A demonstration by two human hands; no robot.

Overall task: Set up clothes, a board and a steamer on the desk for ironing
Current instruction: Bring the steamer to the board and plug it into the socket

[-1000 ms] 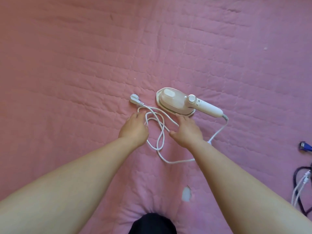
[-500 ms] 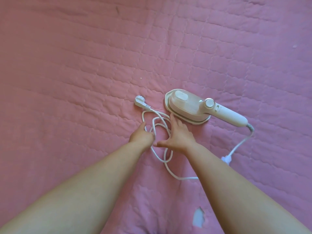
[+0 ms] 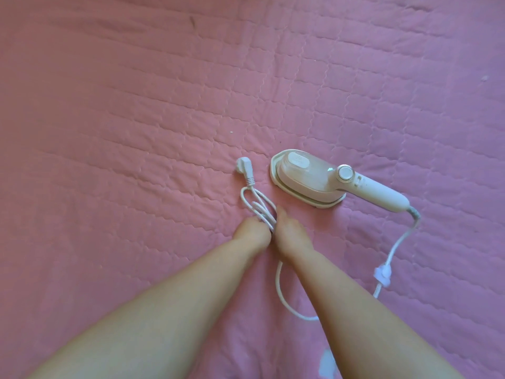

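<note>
**Steamer cord gathered into a tight bundle**

Steamer cord point(image 3: 262, 212) is the story right now, and nearest us the two forearms converge. A second ago the hands sat apart with the loops sprawled wide between them; now the left hand point(image 3: 252, 232) and right hand point(image 3: 291, 236) have come together, almost touching, and the loops are squeezed into a narrow bunch. The left grip is curled shut on that bunch. The right grip is pressed flat against it from the other side, fingers together and pointing away from us.

A loose length of cord trails back beside the right forearm, then runs up past a small tie point(image 3: 382, 276) to the handle.

Just beyond the hands, the plug point(image 3: 245, 170) lies free on the pink quilt point(image 3: 136, 105), poking out of the top of the bundle. Beside it, sole down, the steamer point(image 3: 325, 179) rests untouched, handle pointing right.

My read: the cord is being tidied so the steamer can be carried off in one go. No board or clothes in view.
</note>
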